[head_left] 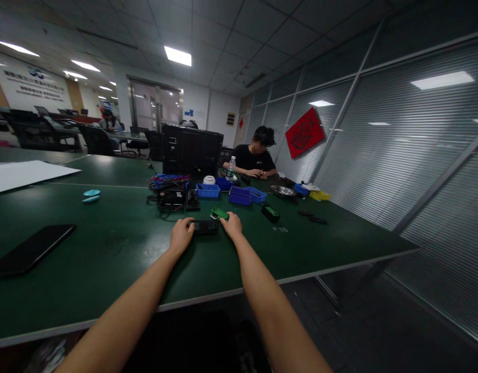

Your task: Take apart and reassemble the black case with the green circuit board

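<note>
My left hand (182, 234) is closed on the left end of a black rectangular case (205, 227) that lies on the green table (118, 259). My right hand (232, 225) pinches the lower right end of a green circuit board (219, 213), just behind and to the right of the black case. The board is slightly tilted, with a small whitish part at its left lower edge. A black housing with a green board in it (270, 213) lies to the right of my right hand.
Behind my hands are blue bins (208, 190), a power unit with cables (171, 198), a baseball (209, 180) and a monitor (192, 150). A person (256, 155) sits across the table. A metal dish (283, 191) is at the right, a black panel (31, 248) at the left.
</note>
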The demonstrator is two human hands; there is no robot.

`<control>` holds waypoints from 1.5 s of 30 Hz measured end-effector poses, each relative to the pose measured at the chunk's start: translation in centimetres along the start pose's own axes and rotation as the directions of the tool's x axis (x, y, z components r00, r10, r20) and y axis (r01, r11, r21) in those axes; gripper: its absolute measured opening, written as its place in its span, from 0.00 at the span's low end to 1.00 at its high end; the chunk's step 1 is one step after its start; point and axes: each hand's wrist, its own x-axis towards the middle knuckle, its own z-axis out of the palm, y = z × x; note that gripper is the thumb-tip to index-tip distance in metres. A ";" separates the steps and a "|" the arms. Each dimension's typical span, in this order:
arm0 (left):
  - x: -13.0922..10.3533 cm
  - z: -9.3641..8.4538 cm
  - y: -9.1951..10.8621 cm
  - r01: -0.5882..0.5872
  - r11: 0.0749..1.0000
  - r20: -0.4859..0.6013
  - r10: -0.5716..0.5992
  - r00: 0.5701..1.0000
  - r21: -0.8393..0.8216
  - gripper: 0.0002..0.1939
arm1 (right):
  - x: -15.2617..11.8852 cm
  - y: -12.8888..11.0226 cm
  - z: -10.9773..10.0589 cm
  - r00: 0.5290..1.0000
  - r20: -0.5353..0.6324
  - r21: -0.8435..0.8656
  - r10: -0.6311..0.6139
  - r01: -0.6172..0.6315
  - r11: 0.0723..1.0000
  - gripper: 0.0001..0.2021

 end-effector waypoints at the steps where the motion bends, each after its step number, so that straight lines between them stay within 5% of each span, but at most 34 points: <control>1: 0.1 0.0 0.0 0.013 1.000 -0.011 -0.013 1.000 -0.006 0.15 | 0.0 0.0 0.0 1.000 0.001 0.001 0.001 -0.001 1.000 0.23; 6: 0.4 -0.1 -0.3 0.094 0.995 -0.026 -0.095 0.995 -0.044 0.19 | 0.1 0.1 0.2 1.000 -0.003 0.025 0.015 -0.015 1.000 0.23; 16: 0.0 0.6 -0.4 0.026 0.999 0.113 -0.028 0.993 0.023 0.36 | 0.2 0.4 0.4 0.999 -0.053 0.078 -0.003 0.007 0.997 0.22; 22: -0.1 0.7 -0.8 0.024 1.000 0.183 -0.024 0.983 0.003 0.38 | 0.5 0.8 0.6 0.993 -0.121 0.086 -0.003 0.014 0.996 0.21; 26: -0.1 0.3 -0.5 0.059 0.998 0.195 -0.055 0.979 -0.014 0.37 | 1.1 0.8 0.3 0.984 -0.156 0.266 0.086 -0.042 0.963 0.22; 29: -0.1 0.1 -0.2 0.073 0.997 0.211 -0.066 0.975 -0.027 0.37 | 1.3 0.4 -0.1 0.989 -0.086 0.559 0.118 -0.050 0.828 0.24; 32: -0.1 0.1 -0.1 0.083 0.995 0.220 -0.069 0.973 -0.058 0.37 | 0.9 -0.3 -0.5 0.999 0.033 0.797 -0.001 -0.025 0.603 0.25; 35: 0.0 0.2 -0.3 0.096 0.992 0.229 -0.076 0.970 -0.076 0.38 | 0.2 -1.0 -0.9 0.981 0.099 0.875 -0.167 -0.006 0.484 0.24; 45: 0.1 0.5 -0.6 0.097 0.993 0.222 -0.078 0.972 -0.073 0.38 | -0.4 -1.0 -1.2 0.923 0.189 0.855 -0.335 0.013 0.518 0.23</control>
